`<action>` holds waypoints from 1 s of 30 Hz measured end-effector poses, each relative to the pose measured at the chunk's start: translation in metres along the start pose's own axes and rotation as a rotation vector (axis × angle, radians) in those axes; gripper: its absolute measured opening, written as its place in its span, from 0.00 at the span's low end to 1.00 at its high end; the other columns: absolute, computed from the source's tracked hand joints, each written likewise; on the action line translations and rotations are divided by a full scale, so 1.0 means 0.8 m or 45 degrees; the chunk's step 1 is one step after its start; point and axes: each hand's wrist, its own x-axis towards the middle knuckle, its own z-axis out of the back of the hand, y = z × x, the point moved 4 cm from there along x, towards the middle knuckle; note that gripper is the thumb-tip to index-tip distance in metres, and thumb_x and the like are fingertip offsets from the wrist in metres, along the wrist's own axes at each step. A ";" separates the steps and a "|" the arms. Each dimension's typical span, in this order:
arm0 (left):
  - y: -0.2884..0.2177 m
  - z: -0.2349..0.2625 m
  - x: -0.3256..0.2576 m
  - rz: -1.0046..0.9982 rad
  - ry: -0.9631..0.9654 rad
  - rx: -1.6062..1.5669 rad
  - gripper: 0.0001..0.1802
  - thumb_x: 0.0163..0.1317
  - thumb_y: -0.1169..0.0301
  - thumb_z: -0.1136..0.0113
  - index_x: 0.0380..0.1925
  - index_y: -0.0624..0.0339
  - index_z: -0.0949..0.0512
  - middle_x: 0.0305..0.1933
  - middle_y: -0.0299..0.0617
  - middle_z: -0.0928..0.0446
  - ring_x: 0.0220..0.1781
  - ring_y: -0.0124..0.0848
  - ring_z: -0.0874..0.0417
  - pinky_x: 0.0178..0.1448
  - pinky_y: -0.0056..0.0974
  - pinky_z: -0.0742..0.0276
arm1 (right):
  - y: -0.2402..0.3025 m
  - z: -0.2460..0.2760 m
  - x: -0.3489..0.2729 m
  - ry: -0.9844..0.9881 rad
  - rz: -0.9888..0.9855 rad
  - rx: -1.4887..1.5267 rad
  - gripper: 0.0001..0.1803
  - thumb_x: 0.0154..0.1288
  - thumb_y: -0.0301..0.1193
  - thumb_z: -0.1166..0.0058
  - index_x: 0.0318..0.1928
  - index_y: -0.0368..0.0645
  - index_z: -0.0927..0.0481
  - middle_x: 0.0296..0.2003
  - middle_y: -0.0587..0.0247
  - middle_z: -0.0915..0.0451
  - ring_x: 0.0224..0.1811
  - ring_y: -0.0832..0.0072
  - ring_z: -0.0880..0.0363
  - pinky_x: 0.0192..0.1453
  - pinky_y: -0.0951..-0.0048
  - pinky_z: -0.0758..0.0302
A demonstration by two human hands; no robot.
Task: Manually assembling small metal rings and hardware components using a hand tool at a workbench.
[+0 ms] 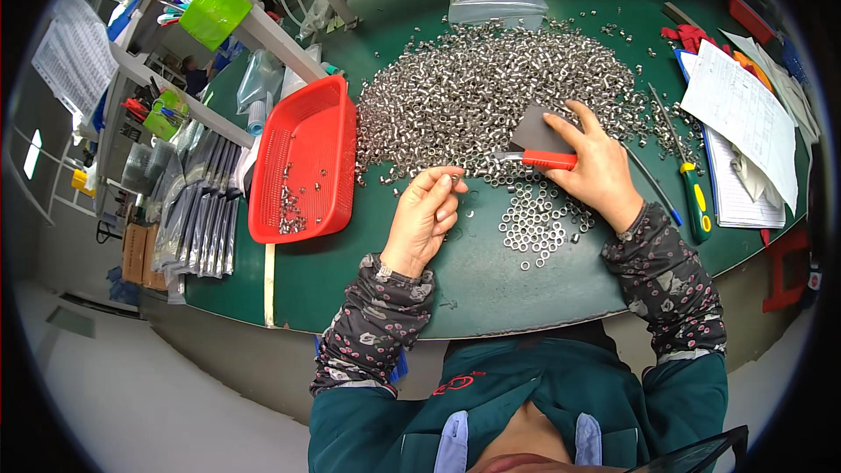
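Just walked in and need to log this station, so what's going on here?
A person sits at a green table sorting small metal nuts. The left hand pinches one nut at its fingertips, and the right hand holds a red-handled scraper against the big pile of nuts. A few nuts lie in the red tray.

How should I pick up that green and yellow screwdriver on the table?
Grip the screwdriver by its thick green and yellow handle, which lies toward the table's near edge. Come down from above, fingers across the handle. The thin shaft points away toward the nuts and looks harder to hold.
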 end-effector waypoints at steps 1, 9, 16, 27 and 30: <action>0.000 0.001 0.000 0.001 -0.011 0.000 0.10 0.67 0.71 0.53 0.44 0.62 0.27 0.34 0.38 0.27 0.19 0.15 0.41 0.17 0.19 0.47 | 0.005 0.005 0.001 -0.008 0.006 0.025 0.31 0.39 0.36 0.37 0.51 0.49 0.25 0.49 0.56 0.28 0.37 0.59 0.20 0.40 0.63 0.23; 0.001 -0.002 -0.001 0.013 -0.053 0.031 0.10 0.66 0.70 0.50 0.43 0.63 0.27 0.32 0.36 0.28 0.19 0.14 0.41 0.16 0.19 0.47 | 0.038 0.014 -0.009 0.117 0.161 0.265 0.28 0.42 0.45 0.34 0.44 0.46 0.23 0.31 0.62 0.25 0.28 0.62 0.23 0.31 0.64 0.26; 0.002 -0.004 -0.001 0.014 -0.048 0.049 0.10 0.66 0.70 0.51 0.43 0.63 0.26 0.32 0.35 0.28 0.18 0.13 0.41 0.16 0.18 0.47 | 0.037 0.007 -0.011 0.172 0.239 0.299 0.16 0.52 0.42 0.41 0.24 0.42 0.23 0.19 0.59 0.26 0.23 0.60 0.25 0.26 0.62 0.31; 0.001 -0.008 -0.004 0.024 -0.058 0.120 0.10 0.66 0.71 0.50 0.43 0.64 0.25 0.31 0.35 0.27 0.17 0.13 0.41 0.16 0.18 0.47 | 0.042 0.001 -0.016 0.262 0.246 0.242 0.18 0.53 0.43 0.42 0.20 0.41 0.25 0.17 0.57 0.27 0.21 0.58 0.25 0.25 0.59 0.31; 0.001 -0.010 -0.005 0.012 -0.078 0.184 0.09 0.65 0.72 0.50 0.42 0.64 0.25 0.30 0.35 0.27 0.17 0.12 0.41 0.17 0.18 0.47 | 0.043 0.000 -0.016 0.297 0.228 0.228 0.18 0.53 0.43 0.42 0.20 0.41 0.26 0.16 0.57 0.27 0.21 0.58 0.25 0.25 0.59 0.31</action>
